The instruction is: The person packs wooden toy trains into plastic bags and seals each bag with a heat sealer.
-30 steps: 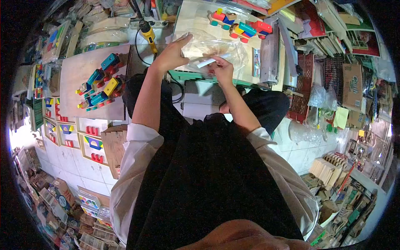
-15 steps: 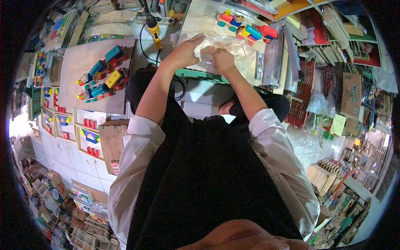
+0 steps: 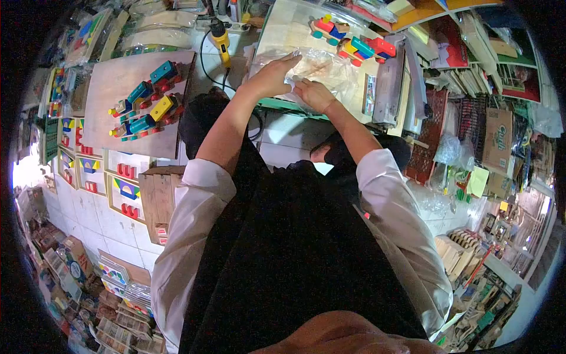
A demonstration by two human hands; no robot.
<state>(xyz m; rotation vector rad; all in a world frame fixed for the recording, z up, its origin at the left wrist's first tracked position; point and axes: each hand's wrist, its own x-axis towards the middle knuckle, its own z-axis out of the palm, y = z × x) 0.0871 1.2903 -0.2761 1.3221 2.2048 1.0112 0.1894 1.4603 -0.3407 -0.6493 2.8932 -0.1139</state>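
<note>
Clear plastic film [image 3: 339, 74] lies crumpled over the pale work surface [image 3: 283, 29] in front of me. My left hand [image 3: 276, 76] rests on the film's left side, its fingers stretched out toward the upper right. Close beside it, my right hand [image 3: 314, 94] has its fingers pressed together at the film's near edge. A colourful toy train [image 3: 362, 49] of wooden pieces stands behind the film, and its front part [image 3: 328, 29] points to the upper left.
On a board [image 3: 100, 88] at the left stand two more toy trains [image 3: 141, 123]. A yellow and black tool [image 3: 221, 44] with a cord lies between board and work surface. A long grey metal device [image 3: 388, 82] sits to the right. Framed block sets [image 3: 127, 189] are on the floor.
My right hand has turned from a fist into a flatter pinch and moved slightly nearer to me. My left hand has shifted a little right. The view has shifted slightly.
</note>
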